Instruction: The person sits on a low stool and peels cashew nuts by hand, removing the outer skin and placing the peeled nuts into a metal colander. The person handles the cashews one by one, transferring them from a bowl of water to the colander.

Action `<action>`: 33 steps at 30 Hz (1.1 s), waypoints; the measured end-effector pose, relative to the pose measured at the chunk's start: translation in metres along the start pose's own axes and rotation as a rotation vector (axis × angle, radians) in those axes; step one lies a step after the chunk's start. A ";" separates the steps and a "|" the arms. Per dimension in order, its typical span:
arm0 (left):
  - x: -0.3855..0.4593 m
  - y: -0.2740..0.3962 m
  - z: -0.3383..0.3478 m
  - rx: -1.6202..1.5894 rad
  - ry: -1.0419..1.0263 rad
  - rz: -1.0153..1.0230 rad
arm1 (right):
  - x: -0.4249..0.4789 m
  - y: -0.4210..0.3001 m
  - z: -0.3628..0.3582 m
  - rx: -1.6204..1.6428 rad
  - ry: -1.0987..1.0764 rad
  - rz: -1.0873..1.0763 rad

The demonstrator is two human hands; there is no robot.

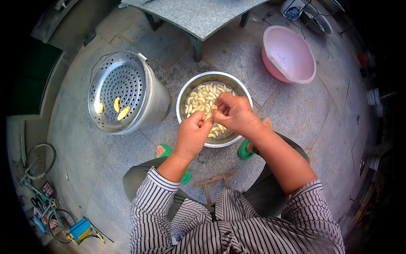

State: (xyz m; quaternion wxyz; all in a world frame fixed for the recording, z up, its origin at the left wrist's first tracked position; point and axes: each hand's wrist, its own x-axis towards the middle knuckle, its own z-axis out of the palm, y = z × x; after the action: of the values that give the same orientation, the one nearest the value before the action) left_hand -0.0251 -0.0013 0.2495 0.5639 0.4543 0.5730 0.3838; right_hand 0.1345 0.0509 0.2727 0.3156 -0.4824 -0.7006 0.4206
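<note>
Both my hands meet over a round metal basin (pixel 181 95) filled with many pale yellow, curved pieces of food (pixel 203 95) lying in liquid. Between thumb and fingers, my left hand (pixel 194 130) pinches the lower end of one such piece (pixel 210 114). My right hand (pixel 236 114) grips the upper end of that same piece. To the left, a perforated metal steamer tray (pixel 123 82) rests tilted on a tall metal pot (pixel 157 98). Several yellow pieces (pixel 124 113) lie on the tray, apart from one another.
A pink plastic basin (pixel 288 57) stands on the stone floor at upper right. Ahead is a stone-topped table (pixel 196 19). A wooden stool frame (pixel 215 179) shows between my legs, near green slippers (pixel 245 150). A bicycle (pixel 47 197) is at far left.
</note>
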 end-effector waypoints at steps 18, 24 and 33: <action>-0.003 0.011 0.002 -0.624 -0.087 -0.053 | -0.006 0.003 0.006 0.446 -0.016 0.008; -0.005 0.004 0.009 -0.484 0.000 0.092 | 0.000 0.002 0.012 0.724 -0.011 0.159; 0.003 0.011 0.005 -0.323 -0.055 0.097 | -0.001 0.015 0.007 0.200 -0.091 -0.076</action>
State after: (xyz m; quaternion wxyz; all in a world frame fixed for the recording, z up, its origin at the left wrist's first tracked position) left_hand -0.0189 0.0048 0.2588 0.6258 0.3953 0.4656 0.4851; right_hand 0.1353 0.0504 0.2560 0.3457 -0.4018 -0.6867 0.4975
